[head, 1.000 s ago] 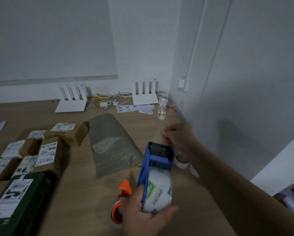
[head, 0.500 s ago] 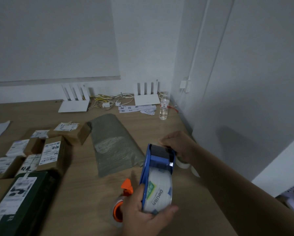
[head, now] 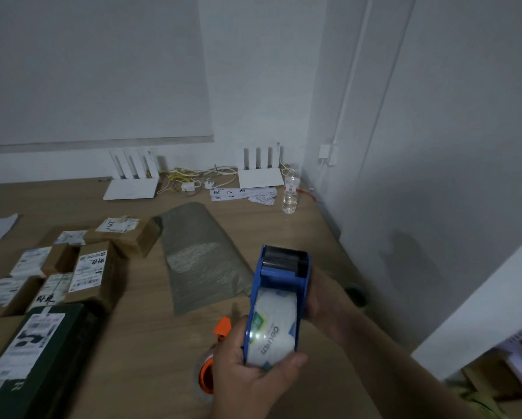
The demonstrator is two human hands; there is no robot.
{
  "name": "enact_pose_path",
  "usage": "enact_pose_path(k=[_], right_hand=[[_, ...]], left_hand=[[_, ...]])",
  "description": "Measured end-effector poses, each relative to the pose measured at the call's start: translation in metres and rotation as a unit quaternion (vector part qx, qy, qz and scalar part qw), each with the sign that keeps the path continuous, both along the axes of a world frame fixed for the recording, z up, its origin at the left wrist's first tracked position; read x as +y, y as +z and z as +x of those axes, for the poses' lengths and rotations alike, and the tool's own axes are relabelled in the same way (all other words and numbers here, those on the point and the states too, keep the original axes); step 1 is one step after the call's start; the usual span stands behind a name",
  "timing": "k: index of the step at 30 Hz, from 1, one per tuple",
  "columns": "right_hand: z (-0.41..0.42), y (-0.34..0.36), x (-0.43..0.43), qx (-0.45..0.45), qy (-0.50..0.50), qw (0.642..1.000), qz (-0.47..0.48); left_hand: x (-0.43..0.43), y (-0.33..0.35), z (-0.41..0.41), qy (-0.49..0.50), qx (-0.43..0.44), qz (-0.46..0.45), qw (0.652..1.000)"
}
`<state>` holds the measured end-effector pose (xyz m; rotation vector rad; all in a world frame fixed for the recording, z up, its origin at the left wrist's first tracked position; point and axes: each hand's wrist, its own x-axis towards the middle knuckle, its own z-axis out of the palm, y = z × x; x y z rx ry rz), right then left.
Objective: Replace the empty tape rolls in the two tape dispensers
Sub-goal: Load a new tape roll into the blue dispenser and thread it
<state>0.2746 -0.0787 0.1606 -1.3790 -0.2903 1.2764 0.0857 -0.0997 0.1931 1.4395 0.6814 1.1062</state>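
both hands clasp blue dispenser, fingers curled round; printed tape roll inside, seemingly full.

- The right hand has slid from the blue dispenser's cutter end down to its right side.
- The cutter end now shows uncovered.

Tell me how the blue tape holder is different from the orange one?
The blue tape holder is up in the air, held by the left hand and the right hand; the orange tape holder lies on the table, untouched. The blue one shows in full, with a fat white roll inside; the orange one is partly hidden behind the left hand, so its roll is hard to judge. Both carry tape.
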Motion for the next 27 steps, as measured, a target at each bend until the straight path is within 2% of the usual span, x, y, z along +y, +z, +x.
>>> enact_pose_path(k=[3, 6, 14, 17, 20, 22, 23, 25, 27], right_hand=[[-0.02, -0.008, -0.017, 0.137, 0.006, 0.988, 0.071], [-0.039, -0.02, -0.022, 0.28, 0.006, 0.95, 0.134], [-0.062, -0.011, -0.034, 0.363, -0.066, 0.9, 0.234], [-0.068, 0.0, -0.036, 0.332, -0.06, 0.907, 0.252], [-0.068, -0.003, -0.04, 0.407, -0.047, 0.87, 0.273], [-0.067, -0.008, -0.039, 0.397, -0.046, 0.875, 0.273], [-0.067, -0.003, -0.041, 0.372, -0.051, 0.89, 0.258], [-0.06, -0.014, -0.046, 0.374, -0.099, 0.906, 0.169], [-0.055, -0.016, -0.049, 0.305, -0.141, 0.933, 0.128]], left_hand=[[0.003, 0.002, 0.003, -0.003, -0.043, -0.056, 0.997], [0.004, 0.009, 0.007, -0.018, -0.055, -0.102, 0.993], [0.011, -0.004, 0.018, 0.019, -0.033, -0.167, 0.985], [0.01, -0.003, 0.022, 0.022, -0.04, -0.184, 0.982], [0.012, -0.009, 0.024, 0.028, -0.064, -0.218, 0.973], [0.017, -0.02, 0.023, 0.013, -0.06, -0.22, 0.974], [0.02, -0.026, 0.022, -0.002, -0.045, -0.212, 0.976], [0.026, -0.035, 0.018, -0.03, 0.003, -0.187, 0.982], [0.031, -0.04, 0.016, -0.046, 0.058, -0.173, 0.982]])
